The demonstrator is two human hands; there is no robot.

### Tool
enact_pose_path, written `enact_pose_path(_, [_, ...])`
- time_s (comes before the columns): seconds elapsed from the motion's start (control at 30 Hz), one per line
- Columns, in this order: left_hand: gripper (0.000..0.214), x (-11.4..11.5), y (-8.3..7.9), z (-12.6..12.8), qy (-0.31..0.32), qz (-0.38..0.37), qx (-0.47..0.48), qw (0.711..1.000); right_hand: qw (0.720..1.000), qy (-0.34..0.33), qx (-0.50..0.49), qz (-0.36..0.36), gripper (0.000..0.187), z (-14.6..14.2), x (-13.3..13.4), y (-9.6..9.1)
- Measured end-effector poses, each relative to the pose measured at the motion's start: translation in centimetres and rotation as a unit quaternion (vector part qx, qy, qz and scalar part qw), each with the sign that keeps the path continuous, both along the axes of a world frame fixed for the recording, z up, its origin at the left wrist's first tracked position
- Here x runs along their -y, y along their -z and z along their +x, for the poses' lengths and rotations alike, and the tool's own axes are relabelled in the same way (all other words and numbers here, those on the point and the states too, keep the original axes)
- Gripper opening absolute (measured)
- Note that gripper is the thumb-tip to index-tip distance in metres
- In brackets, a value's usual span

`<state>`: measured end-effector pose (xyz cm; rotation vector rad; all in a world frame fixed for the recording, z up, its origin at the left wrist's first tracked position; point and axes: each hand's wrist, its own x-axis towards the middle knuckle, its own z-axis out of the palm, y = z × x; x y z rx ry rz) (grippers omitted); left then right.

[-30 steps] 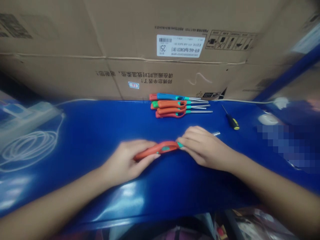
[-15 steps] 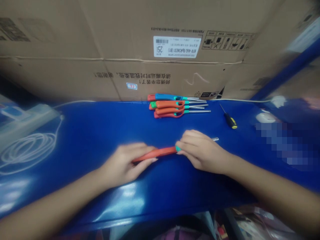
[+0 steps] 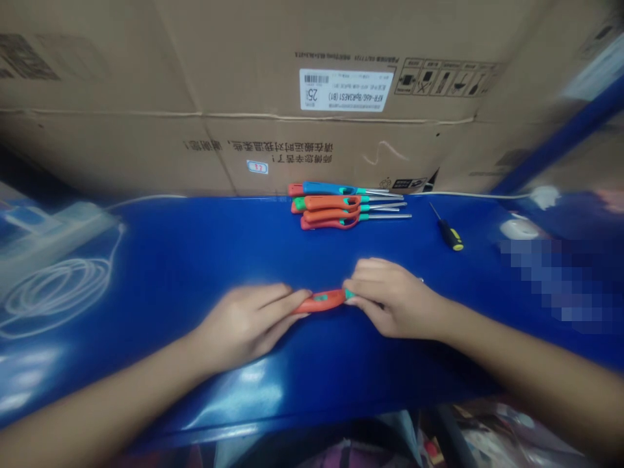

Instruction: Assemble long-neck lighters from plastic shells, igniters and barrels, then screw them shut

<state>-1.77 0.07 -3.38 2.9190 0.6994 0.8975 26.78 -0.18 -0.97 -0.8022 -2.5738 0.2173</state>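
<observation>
Between my hands, above the front half of the blue tabletop (image 3: 160,260), is an orange-red lighter (image 3: 322,301) of the long-nosed kind with a teal collar. My left hand (image 3: 258,318) closes round its handle end and covers much of it. The fingers of my right hand (image 3: 390,296) grip the teal collar and the metal nozzle; only a bit of the nozzle's tip shows past the knuckles. Beyond my hands a pile of similar lighters (image 3: 331,214) in orange, red, blue and green lies with nozzles pointing right.
A large cardboard box (image 3: 146,156) stands along the back edge. To the right lies a black-and-yellow screwdriver (image 3: 449,235), with a white round object (image 3: 519,227) farther right. On the left are a coiled white cable (image 3: 58,292) and a power strip (image 3: 68,234).
The lighter has been turned about its length, so its trigger opening now shows. My left hand has closed further over the handle, and less of the nozzle tip is visible past my right hand.
</observation>
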Motion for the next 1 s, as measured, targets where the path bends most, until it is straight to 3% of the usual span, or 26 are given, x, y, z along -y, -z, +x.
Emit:
enact_pose_path(0.13, [0.028, 0.1, -0.2, 0.2, -0.007, 0.003, -0.005, 1.0, 1.0, -0.005, -0.002, 0.006, 0.021, 0.0, -0.1, 0.1])
enact_pose_path(0.37, [0.029, 0.2, 0.0, 0.3, -0.008, 0.007, -0.015, 1.0, 0.992, 0.006, 0.08, 0.099, 0.026, 0.1, 0.2, 0.6])
enact_pose_path(0.5, [0.029, -0.1, -0.5, 0.6, -0.022, -0.053, -0.015, 0.998, 0.991, 0.018, 0.074, 0.108, 0.024, 0.1, -0.3, 0.3])
enact_pose_path(0.63, [0.029, -0.3, -1.2, 1.0, -0.03, -0.132, 0.024, 0.991, 0.991, -0.005, -0.001, 0.137, 0.018, 0.3, -0.6, -0.3])
enact_pose_path(0.83, [0.031, 0.0, -1.1, 1.1, -0.021, -0.176, 0.043, 0.983, 0.981, -0.016, -0.085, 0.172, 0.019, 0.1, -0.2, 0.0])
enact_pose_path(1.0, [0.038, -0.4, -1.3, 1.0, -0.077, -0.208, -0.014, 0.975, 0.989, 0.024, -0.032, 0.143, 0.014, 0.3, -0.8, 0.0])
